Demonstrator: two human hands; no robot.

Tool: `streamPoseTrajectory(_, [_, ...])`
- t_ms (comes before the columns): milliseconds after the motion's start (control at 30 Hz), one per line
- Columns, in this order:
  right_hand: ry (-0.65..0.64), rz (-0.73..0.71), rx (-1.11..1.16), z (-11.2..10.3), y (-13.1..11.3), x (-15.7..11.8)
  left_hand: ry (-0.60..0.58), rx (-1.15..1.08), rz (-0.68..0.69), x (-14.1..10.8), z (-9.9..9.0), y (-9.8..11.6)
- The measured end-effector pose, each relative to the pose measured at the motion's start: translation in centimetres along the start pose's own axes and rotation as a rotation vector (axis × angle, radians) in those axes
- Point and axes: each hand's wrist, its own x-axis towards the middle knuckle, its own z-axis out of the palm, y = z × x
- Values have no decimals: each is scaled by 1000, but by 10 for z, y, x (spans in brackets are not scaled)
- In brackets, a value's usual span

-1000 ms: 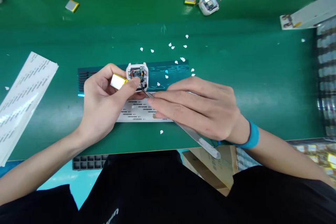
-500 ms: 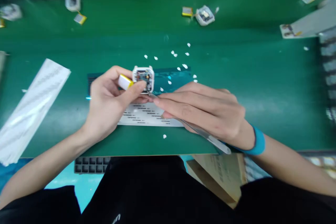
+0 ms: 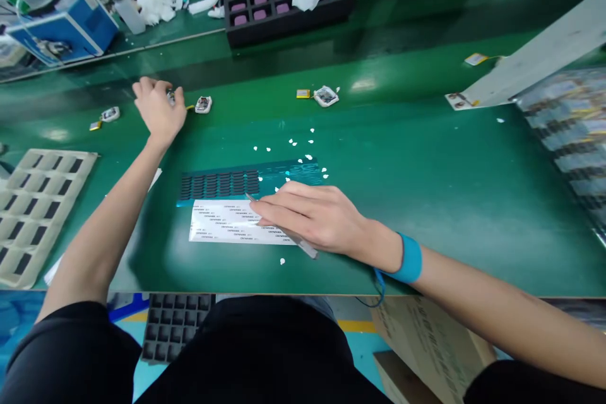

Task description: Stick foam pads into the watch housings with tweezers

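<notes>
My left hand (image 3: 160,107) reaches to the far left of the green bench, its fingers curled around a small device that is mostly hidden; a white-cased unit (image 3: 203,105) lies just right of it. My right hand (image 3: 315,218) grips metal tweezers (image 3: 303,243), their tip over the edge between a white printed sheet (image 3: 218,221) and a teal strip (image 3: 303,170) with rows of black pieces (image 3: 220,184). Small white bits (image 3: 283,261) are scattered around the strip. Farther back sits another open white unit (image 3: 326,96) with a yellow-edged battery (image 3: 303,94).
A beige tray (image 3: 45,202) lies at the left, a black compartment tray (image 3: 237,38) at the back. A grey post (image 3: 544,50) and packed parts (image 3: 577,132) stand right. A blue box (image 3: 66,25) is back left.
My left hand has moved from the middle to the far left with the device. My right hand, still holding the tweezers, is over the sheet. The view has tilted up, showing the back shelf.
</notes>
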Motion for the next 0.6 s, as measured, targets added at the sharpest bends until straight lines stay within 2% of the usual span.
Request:
streamPoseTrajectory(100, [-25, -1, -4, 5, -1, -2, -12, 19, -7, 2, -13, -13])
streamPoseTrajectory(233, [-31, 16, 13, 11, 1, -2, -45, -59, 9, 13, -7, -23])
streamPoseTrajectory(333, [-32, 55, 21, 12, 3, 0, -10, -182, 77, 22, 1, -17])
streamPoseTrajectory(400, [-59, 7, 49, 11, 5, 0, 34, -271, 145, 19, 4, -5])
streamPoseTrajectory(500, [-43, -93, 102, 10, 5, 1, 20, -485, 234, -15, 3, 24])
streamPoseTrajectory(533, [-22, -108, 94, 8, 4, 1, -28, -628, 253, -35, 1, 34])
streamPoseTrajectory(600, [21, -81, 42, 5, 2, 1, -212, -784, 214, -83, -2, 54])
